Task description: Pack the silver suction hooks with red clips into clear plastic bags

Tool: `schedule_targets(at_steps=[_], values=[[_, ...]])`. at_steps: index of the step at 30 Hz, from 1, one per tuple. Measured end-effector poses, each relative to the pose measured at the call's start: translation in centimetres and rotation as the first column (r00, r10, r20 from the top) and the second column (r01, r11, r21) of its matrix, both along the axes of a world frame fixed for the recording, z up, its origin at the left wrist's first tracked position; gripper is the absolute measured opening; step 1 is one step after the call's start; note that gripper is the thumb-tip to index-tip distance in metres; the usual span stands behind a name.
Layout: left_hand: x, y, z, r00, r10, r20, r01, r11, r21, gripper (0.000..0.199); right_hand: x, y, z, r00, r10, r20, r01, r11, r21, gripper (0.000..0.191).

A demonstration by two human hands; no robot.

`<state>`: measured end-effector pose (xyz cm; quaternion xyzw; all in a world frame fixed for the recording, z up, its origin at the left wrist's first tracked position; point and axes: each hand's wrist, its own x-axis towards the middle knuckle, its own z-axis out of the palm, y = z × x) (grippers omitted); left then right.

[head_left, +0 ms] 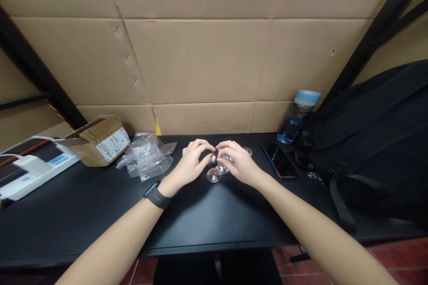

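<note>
Between the fingertips of my left hand [193, 160] and my right hand [238, 161] is a small round shiny piece [214, 157], dark red and silvery, held tilted just above the black table. Both hands are closed in a pinch on it; its exact kind is too small to make out. Just below it lies a clear, shiny disc [214, 175] with a red centre. Another such disc [222, 168] sits beside that one, close under my right fingers. Farther right, a round piece [248, 151] shows partly behind my right hand.
Crumpled clear plastic bags [147, 156] and an opened cardboard box [96, 140] lie left, beyond them a white power strip [36, 171]. To the right are a phone [280, 160], a blue-lidded bottle [297, 118], keys [314, 176] and a black backpack [377, 142]. Cardboard walls the back.
</note>
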<state>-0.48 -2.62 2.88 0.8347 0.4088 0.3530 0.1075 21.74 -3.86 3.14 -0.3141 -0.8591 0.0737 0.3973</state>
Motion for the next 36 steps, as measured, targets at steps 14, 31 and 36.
schedule_targets(at_steps=[14, 31, 36], values=[[-0.5, 0.3, -0.4, 0.984, -0.02, -0.179, 0.017, 1.0, -0.018, 0.031, 4.5, 2.8, 1.3, 0.974, -0.225, 0.029, 0.225, 0.974, 0.017, 0.009], [-5.7, 4.1, -0.6, 0.903, 0.116, -0.414, -0.155, 0.986, -0.062, 0.02, 6.5, 8.2, -4.3, 0.918, -0.372, 0.14, 0.39, 0.91, -0.14, 0.011], [-5.5, 3.8, -0.4, 0.897, 0.04, -0.441, -0.082, 0.994, -0.076, 0.017, 9.1, 7.6, -3.3, 0.93, -0.265, 0.255, 0.333, 0.902, -0.276, 0.038]])
